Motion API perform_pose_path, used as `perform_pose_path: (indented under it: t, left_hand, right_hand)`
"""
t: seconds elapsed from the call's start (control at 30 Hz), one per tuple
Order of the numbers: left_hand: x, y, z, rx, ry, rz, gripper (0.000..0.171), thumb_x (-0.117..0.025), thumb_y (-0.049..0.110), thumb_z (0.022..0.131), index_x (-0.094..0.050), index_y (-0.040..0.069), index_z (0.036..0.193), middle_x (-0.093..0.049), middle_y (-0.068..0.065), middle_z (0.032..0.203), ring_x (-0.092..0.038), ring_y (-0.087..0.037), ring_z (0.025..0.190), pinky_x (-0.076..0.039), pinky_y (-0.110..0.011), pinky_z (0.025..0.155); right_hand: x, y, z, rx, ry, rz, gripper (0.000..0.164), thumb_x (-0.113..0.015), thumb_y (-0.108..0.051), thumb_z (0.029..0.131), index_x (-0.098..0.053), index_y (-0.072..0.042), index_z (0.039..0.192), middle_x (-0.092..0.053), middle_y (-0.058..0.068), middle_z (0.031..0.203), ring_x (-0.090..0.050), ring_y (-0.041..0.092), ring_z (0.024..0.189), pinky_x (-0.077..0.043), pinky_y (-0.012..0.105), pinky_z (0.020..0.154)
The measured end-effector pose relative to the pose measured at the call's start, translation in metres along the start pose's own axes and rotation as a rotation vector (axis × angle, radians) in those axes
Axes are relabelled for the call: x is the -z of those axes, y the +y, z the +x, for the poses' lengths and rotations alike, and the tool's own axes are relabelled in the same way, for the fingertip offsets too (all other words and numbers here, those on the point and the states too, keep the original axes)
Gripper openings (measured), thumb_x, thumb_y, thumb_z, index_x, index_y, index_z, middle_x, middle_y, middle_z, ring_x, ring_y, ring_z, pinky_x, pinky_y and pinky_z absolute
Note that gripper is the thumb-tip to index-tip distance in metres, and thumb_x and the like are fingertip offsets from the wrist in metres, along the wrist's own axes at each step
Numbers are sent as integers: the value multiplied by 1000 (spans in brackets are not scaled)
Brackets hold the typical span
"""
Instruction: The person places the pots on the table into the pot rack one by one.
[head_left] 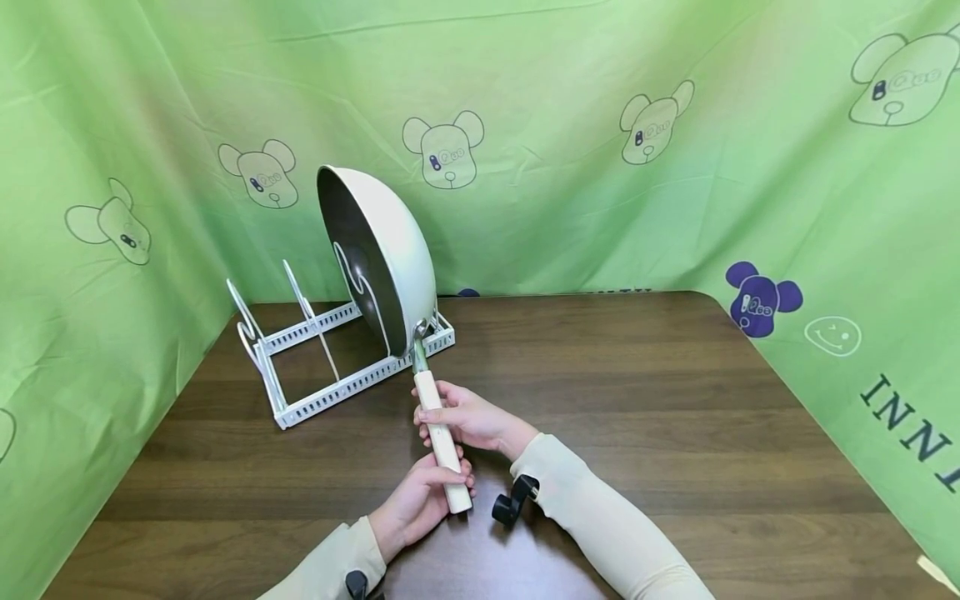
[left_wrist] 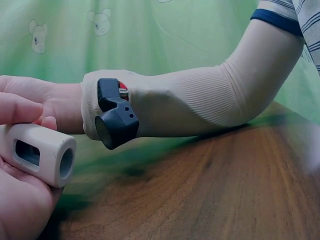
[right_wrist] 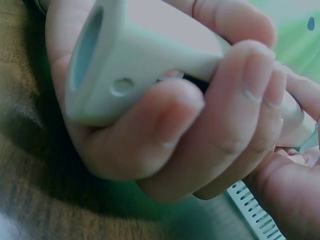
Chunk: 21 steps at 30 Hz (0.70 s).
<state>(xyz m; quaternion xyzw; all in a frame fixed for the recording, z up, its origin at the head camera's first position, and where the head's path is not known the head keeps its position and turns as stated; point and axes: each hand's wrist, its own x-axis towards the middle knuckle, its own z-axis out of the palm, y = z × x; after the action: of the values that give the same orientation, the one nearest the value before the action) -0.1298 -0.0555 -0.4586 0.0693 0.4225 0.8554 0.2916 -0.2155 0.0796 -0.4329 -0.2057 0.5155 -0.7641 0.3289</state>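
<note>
A wok [head_left: 401, 242], white outside and dark inside, stands on its edge at the right end of a white metal rack [head_left: 315, 404]. Its pale handle [head_left: 441, 429] slants down toward the front of the table. My left hand [head_left: 420, 500] grips the handle close to its free end, and the fingers of the left hand [right_wrist: 200, 135] curl round it in the right wrist view. Nearer the wok, my right hand [head_left: 476, 419] holds the same handle, thumb on top. The hollow handle end [left_wrist: 47, 155] sticks out in the left wrist view. Where the wok's lower rim meets the rack is partly hidden.
Two upright white wire dividers [head_left: 300, 292] rise from the left and middle of the rack. A brown wooden table [head_left: 637, 417] lies beneath everything. Green printed cloth [head_left: 555, 217] hangs behind and at both sides. A black wrist camera [head_left: 516, 500] juts from the right sleeve.
</note>
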Motion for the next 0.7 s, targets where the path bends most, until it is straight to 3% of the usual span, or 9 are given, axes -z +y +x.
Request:
perform_pose_path:
  t: [0.33,0.7]
  left_hand:
    - [1,2,2,9,28,-31,25,-43,-10,88,-47,9,103,-53,1,85,-53,-14,77,-50,-29,78]
    - [3,0,2,9,26,-41,25,-43,-9,89,-49,9,104,-55,0,86,-54,-14,78,-50,-30,79]
  right_hand:
    - [3,0,0,19,-2,-25,45,-43,8,99,-21,16,137,-64,3,94,-65,13,81,-55,27,78]
    - [5,1,-2,8,-11,-30,36,-43,9,99,-30,9,132,-65,5,98,-67,16,85,-55,31,81]
